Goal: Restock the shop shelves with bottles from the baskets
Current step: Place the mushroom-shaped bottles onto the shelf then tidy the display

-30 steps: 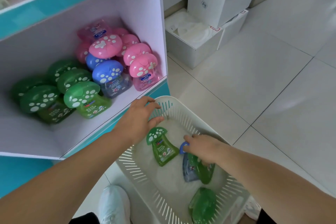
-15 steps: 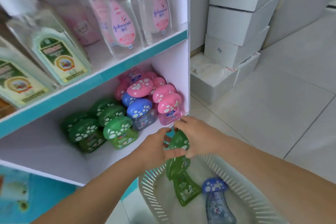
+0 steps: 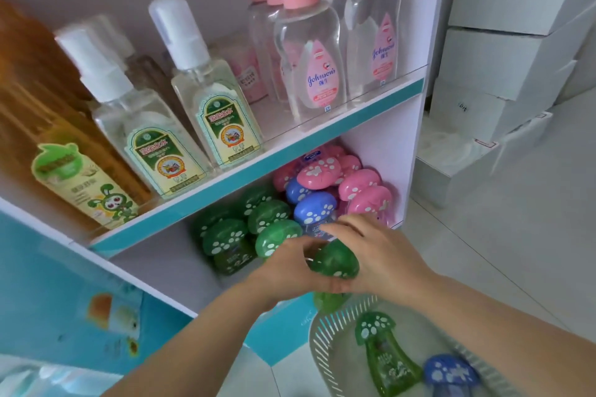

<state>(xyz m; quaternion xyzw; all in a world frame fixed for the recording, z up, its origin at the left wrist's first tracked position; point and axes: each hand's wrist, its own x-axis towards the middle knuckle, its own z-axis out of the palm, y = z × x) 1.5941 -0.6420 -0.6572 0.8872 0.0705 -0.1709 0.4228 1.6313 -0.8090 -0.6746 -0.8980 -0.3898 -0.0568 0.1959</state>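
Both hands grip one green mushroom-cap bottle [image 3: 335, 263]: the left hand [image 3: 287, 267] curls round its spotted cap from 9 o'clock, and the right hand [image 3: 383, 255] wraps it from 3 o'clock, fingers reaching over the top. Its green body hangs out below the hands at 6 o'clock. This bottle is held in the air at the open front of the lower shelf [image 3: 167, 280], just ahead of the stock there.

On that shelf, green-capped bottles [image 3: 225, 238] stand at 10 o'clock from the held one, blue-capped bottles [image 3: 314, 208] at 12 o'clock, and pink-capped bottles [image 3: 364, 184] at 1 o'clock against the right wall.

At 5 o'clock, on the tiled floor, sits a white slotted basket [image 3: 317, 332]; a second green bottle [image 3: 383, 354] lies flat in it, with a blue bottle [image 3: 451, 374] beside it at 4 o'clock.

The upper shelf [image 3: 258, 167] carries clear bottles with pink caps [image 3: 309, 64] at 12 o'clock, white-pump bottles [image 3: 200, 100] at 11 o'clock, and an amber bottle with a green label [image 3: 74, 177] at 10 o'clock. White boxes [image 3: 503, 74] are stacked at 2 o'clock, beyond the shelf unit
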